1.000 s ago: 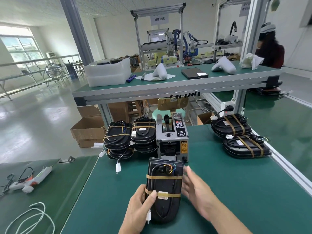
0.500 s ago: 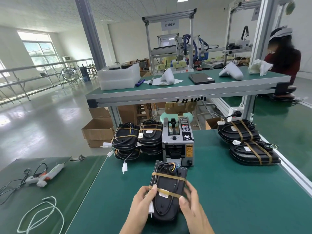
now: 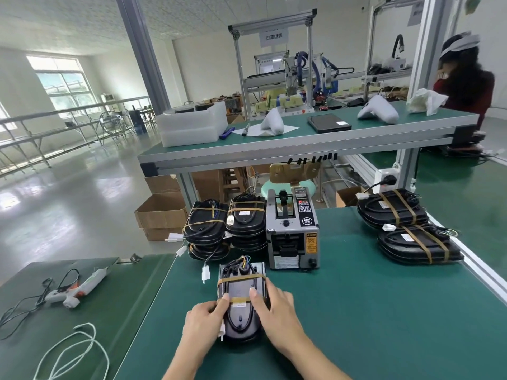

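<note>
Housing (image 3: 241, 322) near left table (image 3: 370, 311) edge

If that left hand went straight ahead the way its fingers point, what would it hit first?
The left hand is touching the taped black housing. Past that, it would probably hit the grey tape dispenser, though depth is unclear.

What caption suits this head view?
Left hand and right hand hold a brown-taped black iron-shaped plastic unit on a green mat near a grey tape dispenser.
</note>
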Demonstrator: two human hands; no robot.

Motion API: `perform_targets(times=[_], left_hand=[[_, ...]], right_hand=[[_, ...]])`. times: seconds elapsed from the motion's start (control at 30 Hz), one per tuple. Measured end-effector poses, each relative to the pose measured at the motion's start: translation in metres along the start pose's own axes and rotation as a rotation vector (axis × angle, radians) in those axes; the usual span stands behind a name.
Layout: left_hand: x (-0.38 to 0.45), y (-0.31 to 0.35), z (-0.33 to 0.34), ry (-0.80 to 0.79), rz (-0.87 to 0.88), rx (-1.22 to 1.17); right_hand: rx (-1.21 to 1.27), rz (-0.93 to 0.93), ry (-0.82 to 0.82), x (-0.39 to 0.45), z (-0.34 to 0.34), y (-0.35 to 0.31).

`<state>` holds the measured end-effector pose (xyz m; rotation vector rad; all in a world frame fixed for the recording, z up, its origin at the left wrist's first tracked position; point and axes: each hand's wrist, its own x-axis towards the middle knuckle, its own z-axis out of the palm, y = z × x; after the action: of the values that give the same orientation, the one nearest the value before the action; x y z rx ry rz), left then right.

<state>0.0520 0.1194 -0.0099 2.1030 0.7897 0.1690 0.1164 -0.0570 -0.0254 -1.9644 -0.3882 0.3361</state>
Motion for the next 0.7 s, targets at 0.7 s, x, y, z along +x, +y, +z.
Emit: perform_targets(times=[0.7], left_hand=[[0.005,0.008,0.003,0.047,-0.031,-0.079]], right_hand=[[-0.181,0.03,0.073,-0.003,0.0,-0.006]])
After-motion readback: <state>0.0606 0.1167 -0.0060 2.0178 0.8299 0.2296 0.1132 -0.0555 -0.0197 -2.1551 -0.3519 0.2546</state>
